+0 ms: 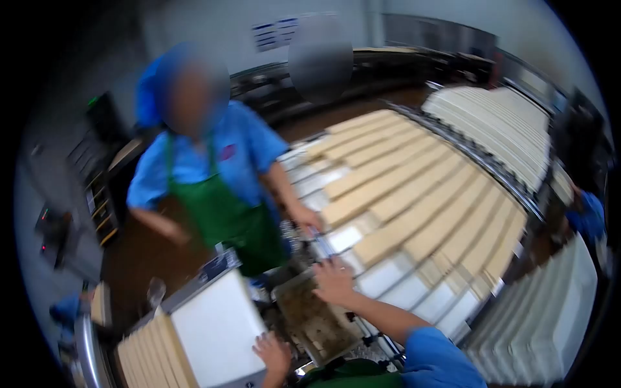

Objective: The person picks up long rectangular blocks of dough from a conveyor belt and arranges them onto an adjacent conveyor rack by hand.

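The white board (217, 323) lay near left, the left hand (273, 354), fingers spread, at its right edge. The right hand (334, 281), its grip impossible to tell, was near pale blocks (396, 174); a co-worker (223, 216) stood beyond.

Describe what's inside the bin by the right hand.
Blurred brownish material and pale bits show. The right hand hides part of the bin; what's under the material is covered.

- A co-worker (220, 207) in blue shirt and green apron stands left of centre.
- Blue-marked notices (275, 33) hang on the far wall (194, 29).
- A dark rack (101, 207) with yellow edges stands left.
- White stacked trays (550, 317) fill the near right.
- Another person (588, 213) in blue shows at far right.
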A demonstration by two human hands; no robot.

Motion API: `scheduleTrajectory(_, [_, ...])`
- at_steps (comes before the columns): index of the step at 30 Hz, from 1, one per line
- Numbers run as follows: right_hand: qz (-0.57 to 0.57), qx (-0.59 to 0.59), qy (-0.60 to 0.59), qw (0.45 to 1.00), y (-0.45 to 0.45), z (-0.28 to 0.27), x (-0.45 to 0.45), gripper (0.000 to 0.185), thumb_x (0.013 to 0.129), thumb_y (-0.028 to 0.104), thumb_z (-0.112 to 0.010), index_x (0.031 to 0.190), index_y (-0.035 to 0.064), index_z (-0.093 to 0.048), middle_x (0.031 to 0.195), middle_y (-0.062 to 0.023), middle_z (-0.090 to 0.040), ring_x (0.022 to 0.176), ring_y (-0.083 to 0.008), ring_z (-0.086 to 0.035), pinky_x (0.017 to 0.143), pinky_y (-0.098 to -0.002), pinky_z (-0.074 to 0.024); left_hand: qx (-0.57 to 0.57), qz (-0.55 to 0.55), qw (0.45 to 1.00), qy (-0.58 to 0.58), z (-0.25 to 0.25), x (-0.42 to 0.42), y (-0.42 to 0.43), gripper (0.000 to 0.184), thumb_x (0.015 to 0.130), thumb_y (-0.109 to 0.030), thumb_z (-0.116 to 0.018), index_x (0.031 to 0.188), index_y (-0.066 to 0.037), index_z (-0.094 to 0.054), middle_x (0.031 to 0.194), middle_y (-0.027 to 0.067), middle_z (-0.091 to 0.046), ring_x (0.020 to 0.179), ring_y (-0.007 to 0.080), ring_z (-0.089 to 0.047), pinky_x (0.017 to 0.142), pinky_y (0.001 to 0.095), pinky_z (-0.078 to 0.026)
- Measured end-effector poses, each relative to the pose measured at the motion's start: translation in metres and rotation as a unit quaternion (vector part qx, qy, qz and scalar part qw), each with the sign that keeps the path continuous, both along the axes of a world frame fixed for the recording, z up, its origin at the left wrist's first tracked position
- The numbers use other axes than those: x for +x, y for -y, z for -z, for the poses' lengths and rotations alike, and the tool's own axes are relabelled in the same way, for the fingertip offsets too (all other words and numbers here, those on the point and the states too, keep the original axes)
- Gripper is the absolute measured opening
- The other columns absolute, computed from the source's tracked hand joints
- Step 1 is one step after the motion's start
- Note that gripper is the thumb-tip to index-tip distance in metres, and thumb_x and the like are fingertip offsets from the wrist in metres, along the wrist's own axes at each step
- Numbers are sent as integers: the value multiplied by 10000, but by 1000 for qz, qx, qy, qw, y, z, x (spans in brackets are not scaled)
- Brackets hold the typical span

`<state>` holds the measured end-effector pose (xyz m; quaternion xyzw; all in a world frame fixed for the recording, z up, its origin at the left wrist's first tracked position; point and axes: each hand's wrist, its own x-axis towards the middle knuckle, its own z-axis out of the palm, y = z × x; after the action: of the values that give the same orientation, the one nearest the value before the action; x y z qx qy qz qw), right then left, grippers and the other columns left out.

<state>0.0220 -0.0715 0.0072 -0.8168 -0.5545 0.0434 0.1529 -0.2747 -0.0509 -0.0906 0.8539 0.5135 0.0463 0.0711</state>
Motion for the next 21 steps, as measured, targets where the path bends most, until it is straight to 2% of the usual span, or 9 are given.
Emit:
scheduleTrajectory(5, [-16, 71, 115, 991, -14, 30, 2, 736, 720, 273, -689, 1378, 169, -378, 1352, -147, -433, 1309, -397, -316, 964, -603, -313, 20, -15, 1000, 14, -2, -7, 15, 614, 783, -304, -638, 1304, -52, -431, 1384, 214, -391, 1318, 395, -308, 1061, 572, -225])
scheduleTrajectory(7, [37, -22, 65, 997, -11, 18, 0, 708, 748, 222, -649, 1395, 175, -365, 1370, -133, -419, 1303, -360, -321, 944, -603, -323, 32, -4, 999, 27, 7, -8, 12, 581, 793, -280, -622, 1301, -62, -441, 1385, 200, -399, 1320, 374, -318, 1066, 540, -242])
scheduleTrajectory(8, [46, -27, 73, 996, -15, 33, 7, 740, 761, 191, -622, 1434, 183, -314, 1344, -130, -465, 1163, -348, -481, 912, -612, -341, 49, -19, 998, 25, 20, -3, 8, 550, 797, -250, -608, 1293, -72, -453, 1384, 196, -404, 1315, 361, -331, 1062, 514, -260])
scheduleTrajectory(10, [72, -186, -26, 980, -9, 15, -4, 600, 855, 95, -440, 1433, 196, -317, 1324, -177, -459, 1131, -296, -519, 940, -618, -314, 54, 3, 998, 42, 19, -2, 1, 471, 778, -175, -581, 1230, -65, -507, 1356, 199, -432, 1296, 340, -364, 1032, 463, -311])
scheduleTrajectory(11, [83, -77, -18, 993, -7, 74, 2, 581, 895, 129, -382, 1461, 150, -249, 1355, -180, -461, 990, -318, -599, 916, -642, -326, 43, 1, 996, 79, 22, -8, 13, 443, 751, -148, -580, 1181, -49, -537, 1328, 207, -452, 1287, 344, -371, 996, 459, -340])
scheduleTrajectory(14, [87, -112, 53, 988, -4, 65, -14, 707, 858, 114, -463, 1481, 113, -130, 1102, -146, -607, 814, -301, -631, 956, -638, -307, 83, 34, 994, 56, 40, -23, 20, 473, 714, -146, -595, 1170, -31, -547, 1353, 197, -444, 1277, 383, -387, 1004, 498, -339])
scheduleTrajectory(15, [90, -121, 58, 987, -7, 62, -15, 758, 845, 109, -490, 1488, 101, -90, 1018, -134, -655, 755, -296, -642, 969, -636, -300, 64, 40, 996, 42, 52, -30, 17, 653, 658, -150, -664, 1265, -23, -458, 1413, 232, -363, 1316, 421, -311, 1030, 521, -289])
scheduleTrajectory(17, [74, -132, 26, 988, -16, 43, -15, 755, 851, 70, -461, 1495, 120, -72, 747, -90, -657, 686, -281, -629, 996, -612, -278, -18, 60, 996, 66, 19, -18, 14, 640, 656, -156, -666, 1266, -70, -491, 1425, 227, -349, 1347, 423, -253, 1043, 545, -256])
scheduleTrajectory(21, [85, -123, 35, 988, -22, 27, -24, 757, 858, 51, -443, 1501, 133, -52, 661, -66, -633, 628, -256, -613, 1000, -589, -281, 90, 156, 983, 40, 54, -42, -9, 519, 791, -222, -551, 1276, -50, -481, 1351, 287, -400, 1261, 467, -342, 1005, 562, -316])
